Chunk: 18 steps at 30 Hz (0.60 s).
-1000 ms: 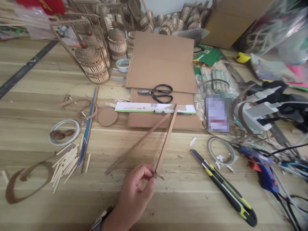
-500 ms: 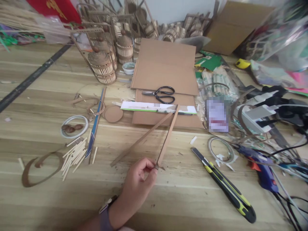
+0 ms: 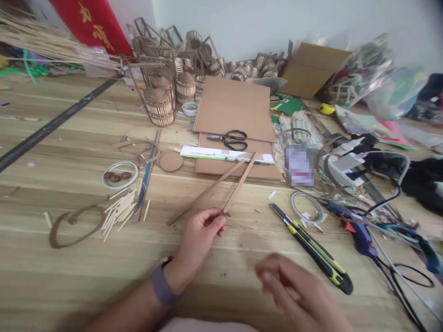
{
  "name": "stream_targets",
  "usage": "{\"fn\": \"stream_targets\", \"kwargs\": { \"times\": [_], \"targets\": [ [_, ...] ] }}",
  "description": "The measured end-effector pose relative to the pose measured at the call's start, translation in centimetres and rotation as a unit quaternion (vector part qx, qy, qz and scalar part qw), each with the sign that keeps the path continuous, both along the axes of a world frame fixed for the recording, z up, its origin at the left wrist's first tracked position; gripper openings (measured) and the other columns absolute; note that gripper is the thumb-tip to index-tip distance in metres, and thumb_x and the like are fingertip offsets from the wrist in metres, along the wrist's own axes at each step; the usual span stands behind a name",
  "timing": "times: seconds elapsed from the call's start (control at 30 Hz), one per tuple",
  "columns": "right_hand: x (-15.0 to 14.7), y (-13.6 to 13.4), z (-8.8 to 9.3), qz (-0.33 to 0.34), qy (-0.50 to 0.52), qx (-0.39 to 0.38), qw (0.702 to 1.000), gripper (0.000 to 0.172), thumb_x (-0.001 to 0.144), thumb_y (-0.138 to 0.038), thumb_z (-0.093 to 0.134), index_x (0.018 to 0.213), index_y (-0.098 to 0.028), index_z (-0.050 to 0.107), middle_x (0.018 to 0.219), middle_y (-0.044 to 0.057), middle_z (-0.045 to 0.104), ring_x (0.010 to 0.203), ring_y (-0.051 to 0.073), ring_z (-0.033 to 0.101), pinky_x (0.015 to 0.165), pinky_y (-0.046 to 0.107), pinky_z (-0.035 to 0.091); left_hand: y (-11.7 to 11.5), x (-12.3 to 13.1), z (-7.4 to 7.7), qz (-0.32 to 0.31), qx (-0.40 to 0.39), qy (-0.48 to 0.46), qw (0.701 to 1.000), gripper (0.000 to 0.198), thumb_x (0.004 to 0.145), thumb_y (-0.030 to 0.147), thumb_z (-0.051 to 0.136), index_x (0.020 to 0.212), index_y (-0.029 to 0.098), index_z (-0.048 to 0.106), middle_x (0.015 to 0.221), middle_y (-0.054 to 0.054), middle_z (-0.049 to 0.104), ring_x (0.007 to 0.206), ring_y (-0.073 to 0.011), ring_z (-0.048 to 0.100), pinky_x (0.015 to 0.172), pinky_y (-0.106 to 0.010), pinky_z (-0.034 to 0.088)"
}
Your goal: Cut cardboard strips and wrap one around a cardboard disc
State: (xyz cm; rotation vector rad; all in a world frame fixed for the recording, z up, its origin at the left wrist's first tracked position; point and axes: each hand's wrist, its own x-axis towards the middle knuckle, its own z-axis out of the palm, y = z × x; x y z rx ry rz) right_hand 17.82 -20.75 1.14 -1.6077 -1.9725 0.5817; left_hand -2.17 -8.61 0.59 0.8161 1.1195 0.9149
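Between the thumb and fingers of my left hand [image 3: 204, 230] is the near end of a thin brown strip [image 3: 239, 186]. The strip slants away from me, its far end over the cardboard. Beside it a second brown strip [image 3: 204, 193] lies slanted on the table. My right hand [image 3: 294, 290] is at the lower right, smeared by motion, its fingers partly curled; whether they hold anything cannot be made out. Nearest to it is a black and yellow utility knife [image 3: 314, 251] with its blade pointing away from me.
Black-handled scissors [image 3: 235, 140] lie on cardboard sheets [image 3: 235, 108]. Small sticks [image 3: 119, 212], a tape roll [image 3: 120, 175] with brown beads, and a cardboard disc [image 3: 170, 161] are at left. A glue gun [image 3: 360, 233] with cables lies right. Small slatted buckets [image 3: 159, 103] stand behind.
My right hand has come into view at the lower right. My left hand keeps its hold on the strip. The view has tilted up, showing more wall.
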Motion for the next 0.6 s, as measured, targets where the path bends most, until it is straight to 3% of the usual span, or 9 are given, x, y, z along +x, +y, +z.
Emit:
{"fn": "stream_targets", "kwargs": {
  "times": [0.07, 0.1, 0.2, 0.37, 0.5, 0.6],
  "targets": [
    [-2.0, 4.9, 1.5, 0.011, -0.033, 0.065, 0.997, 0.019, 0.094, -0.027, 0.056, 0.112, -0.024, 0.063, 0.105, 0.009, 0.070, 0.080, 0.019, 0.069, 0.072, 0.033, 0.061, 0.0, 0.0, 0.1, -0.004, 0.015, -0.002, 1.000, 0.023, 0.072, 0.035, 0.069, 0.080, 0.013, 0.067, 0.063, 0.001, 0.061, 0.058, -0.0116, 0.053, 0.059, -0.025, 0.045],
    [-2.9, 6.9, 1.9, 0.016, -0.044, 0.137, 0.989, 0.024, 0.093, -0.029, 0.057, 0.115, -0.022, 0.062, 0.111, 0.012, 0.069, 0.093, 0.024, 0.069, 0.079, 0.039, 0.061, 0.0, 0.0, 0.1, -0.001, 0.023, -0.004, 1.000, 0.022, 0.072, 0.034, 0.069, 0.078, 0.014, 0.067, 0.063, 0.001, 0.061, 0.058, -0.0119, 0.053, 0.059, -0.025, 0.045],
    [-4.5, 10.3, 1.5, 0.059, -0.048, 0.202, 0.976, 0.028, 0.091, -0.028, 0.061, 0.118, -0.022, 0.062, 0.114, 0.013, 0.069, 0.107, 0.028, 0.066, 0.087, 0.046, 0.059, 0.1, -0.2, 0.3, 0.014, 0.049, 0.001, 0.999, 0.020, 0.073, 0.033, 0.069, 0.077, 0.014, 0.067, 0.064, 0.001, 0.061, 0.059, -0.0122, 0.053, 0.058, -0.025, 0.045],
    [-4.3, 10.2, 0.8, 0.053, -0.050, 0.239, 0.968, 0.022, 0.091, -0.024, 0.060, 0.113, -0.023, 0.062, 0.104, 0.010, 0.070, 0.098, 0.025, 0.068, 0.083, 0.043, 0.059, -0.1, -0.4, 0.6, -0.011, 0.117, 0.075, 0.990, 0.017, 0.081, 0.029, 0.063, 0.084, 0.015, 0.070, 0.069, -0.001, 0.067, 0.062, -0.0142, 0.058, 0.058, -0.025, 0.045],
    [-4.5, 9.7, 1.4, 0.028, -0.042, 0.251, 0.967, 0.020, 0.091, -0.021, 0.060, 0.111, -0.022, 0.061, 0.101, 0.010, 0.069, 0.095, 0.023, 0.068, 0.081, 0.040, 0.059, -0.6, -0.5, 1.1, -0.011, 0.216, 0.160, 0.963, 0.013, 0.084, 0.021, 0.059, 0.086, 0.016, 0.070, 0.082, -0.004, 0.071, 0.076, -0.0168, 0.064, 0.069, -0.026, 0.049],
    [-5.0, 9.5, 1.4, 0.019, -0.031, 0.262, 0.964, 0.023, 0.090, -0.019, 0.061, 0.113, -0.020, 0.059, 0.102, 0.011, 0.068, 0.096, 0.023, 0.067, 0.083, 0.039, 0.059, -0.9, -0.5, 1.2, -0.017, 0.285, 0.195, 0.938, 0.011, 0.086, 0.018, 0.058, 0.085, 0.016, 0.069, 0.081, -0.003, 0.069, 0.074, -0.0157, 0.063, 0.068, -0.024, 0.049]
  ]
}}
